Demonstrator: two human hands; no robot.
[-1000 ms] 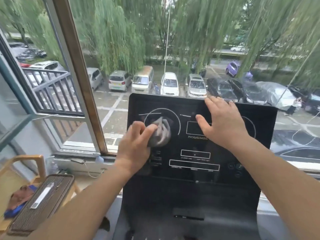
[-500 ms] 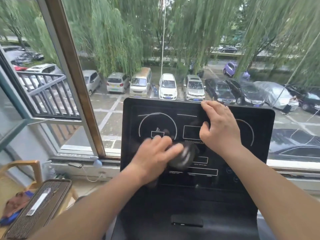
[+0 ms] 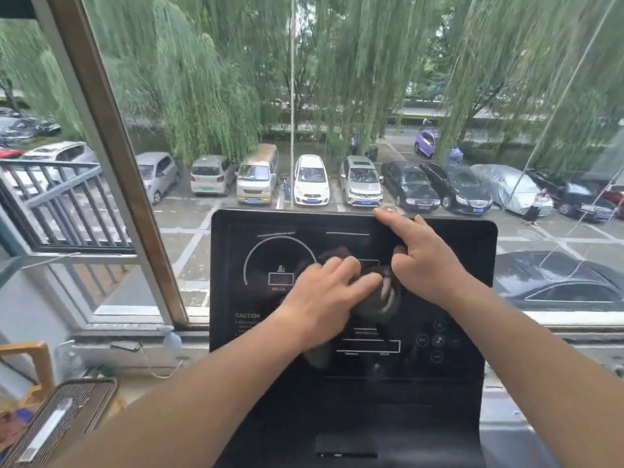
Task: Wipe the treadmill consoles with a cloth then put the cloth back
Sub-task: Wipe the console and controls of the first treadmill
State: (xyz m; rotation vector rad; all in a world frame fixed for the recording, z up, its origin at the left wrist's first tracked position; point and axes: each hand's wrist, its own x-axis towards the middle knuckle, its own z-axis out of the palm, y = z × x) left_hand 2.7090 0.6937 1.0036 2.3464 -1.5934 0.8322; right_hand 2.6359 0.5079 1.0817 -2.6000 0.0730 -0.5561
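- Filling the upper half of the head view, a large glass window with a slanted brown metal frame post looks out on green willow trees and a row of parked cars.
- A wide, glossy black treadmill console stands upright just in front of the window. It has white outline dials, white rectangles and a small "CAUTION" label at its lower left.
- Two bare forearms reach up from the bottom corners and meet at the middle of the console.
- The left hand lies palm down on the panel. Its fingers are nearly straight, held close together, and they press a wadded dark grey cloth against the console face.
- The right hand rests on the console just to the right of the cloth. Its index finger stretches up to touch the top edge, its thumb is bent inward near the cloth, and its other fingers are blurred.
- The cloth sits bunched between the two hands at the centre of the panel. It is blurred, and part of it lies under the left fingertips.
- At the lower left, beside the console, there is a brown ribbed box with a pale strip on top. A light wooden chair frame stands behind it.
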